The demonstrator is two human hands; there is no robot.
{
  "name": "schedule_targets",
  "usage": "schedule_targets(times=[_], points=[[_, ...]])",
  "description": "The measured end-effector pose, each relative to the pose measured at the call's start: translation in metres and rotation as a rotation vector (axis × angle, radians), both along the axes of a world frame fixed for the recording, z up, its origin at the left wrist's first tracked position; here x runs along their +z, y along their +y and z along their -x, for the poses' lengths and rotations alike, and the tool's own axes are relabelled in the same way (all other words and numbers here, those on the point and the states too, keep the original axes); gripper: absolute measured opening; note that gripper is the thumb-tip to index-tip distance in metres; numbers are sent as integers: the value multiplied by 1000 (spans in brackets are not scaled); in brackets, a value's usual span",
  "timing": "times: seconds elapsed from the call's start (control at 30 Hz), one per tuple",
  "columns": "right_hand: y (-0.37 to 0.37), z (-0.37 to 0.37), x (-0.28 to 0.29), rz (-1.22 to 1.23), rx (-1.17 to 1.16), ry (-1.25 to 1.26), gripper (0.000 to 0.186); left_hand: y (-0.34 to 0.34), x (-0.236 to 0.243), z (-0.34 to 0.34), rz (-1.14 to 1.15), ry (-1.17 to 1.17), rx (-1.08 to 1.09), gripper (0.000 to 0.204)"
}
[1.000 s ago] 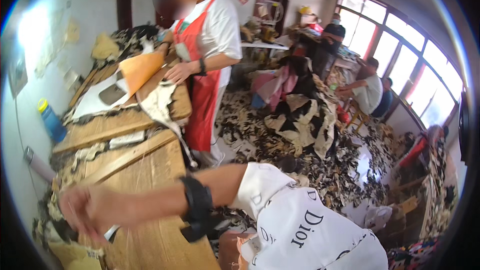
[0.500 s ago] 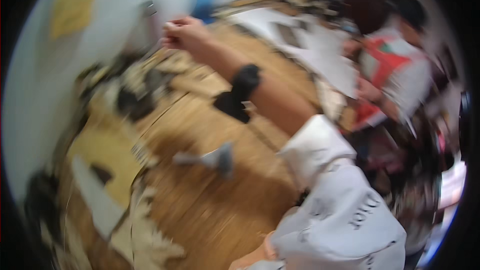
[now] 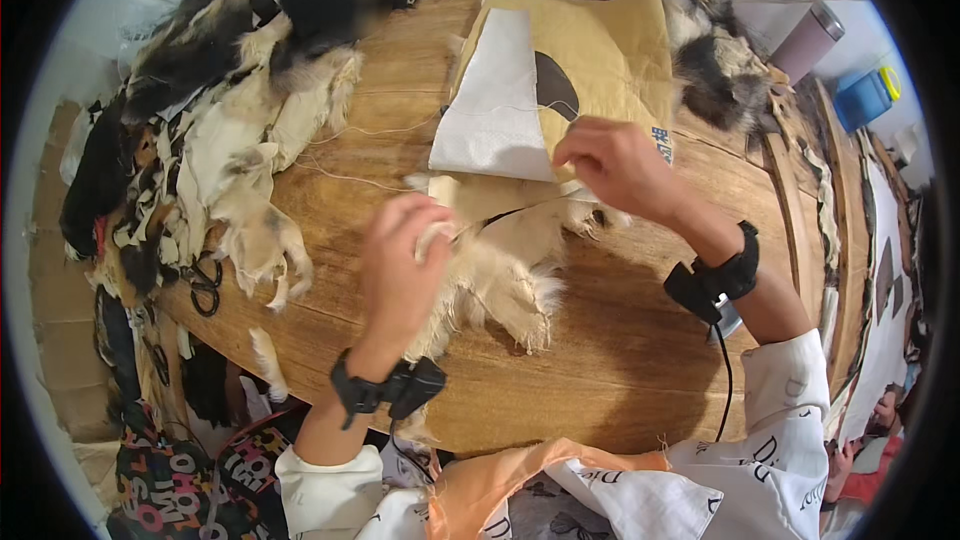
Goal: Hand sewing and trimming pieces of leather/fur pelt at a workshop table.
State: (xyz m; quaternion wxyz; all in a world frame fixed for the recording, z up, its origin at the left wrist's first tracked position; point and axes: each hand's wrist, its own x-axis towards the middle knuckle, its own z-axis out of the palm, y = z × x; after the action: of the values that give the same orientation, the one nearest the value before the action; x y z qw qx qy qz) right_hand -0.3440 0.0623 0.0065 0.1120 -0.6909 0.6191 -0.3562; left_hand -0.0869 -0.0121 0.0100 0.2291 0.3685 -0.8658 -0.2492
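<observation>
My left hand [image 3: 405,265] is closed on the edge of a pale, cream-furred pelt [image 3: 505,290], with a cream fold of hide showing between thumb and fingers. The pelt lies on the wooden table, its shaggy fur towards me. To the right, my right hand [image 3: 625,170] is held in a pinch above the pelt's far right part; whatever sits between its fingertips is too small to make out. A thin pale thread [image 3: 385,128] loops across the table from the left and runs up towards the right hand's fingertips. Both wrists wear black straps with small devices.
Beyond the pelt lies a brown paper sheet [image 3: 620,40] with a white piece [image 3: 490,100] on it. Fur scraps [image 3: 230,130] are heaped at the left, beside black-handled scissors [image 3: 206,285]. A pink flask [image 3: 808,40] and a blue container [image 3: 865,100] stand far right. Another person's hand [image 3: 885,410] shows at right.
The view has swung round to the right-hand pelt work area. My right hand, earlier stretched far out over the table, is now back above the pelt, and my left hand has come into sight.
</observation>
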Motion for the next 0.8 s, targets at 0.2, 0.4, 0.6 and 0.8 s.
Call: schedule_targets(times=[0.2,0.4,0.6,0.8], points=[[1,-30,-9,76,166,39,15,18,-19,39,56,56,-97,22],[-5,-24,-21,62,234,163,14,8,-38,43,112,25,-164,28],[-9,-27,-35,-35,273,12,19,0,-45,35,44,76,-204,28],[-8,-27,-40,7,271,42,18,-4,-42,35,27,66,-223,26]])
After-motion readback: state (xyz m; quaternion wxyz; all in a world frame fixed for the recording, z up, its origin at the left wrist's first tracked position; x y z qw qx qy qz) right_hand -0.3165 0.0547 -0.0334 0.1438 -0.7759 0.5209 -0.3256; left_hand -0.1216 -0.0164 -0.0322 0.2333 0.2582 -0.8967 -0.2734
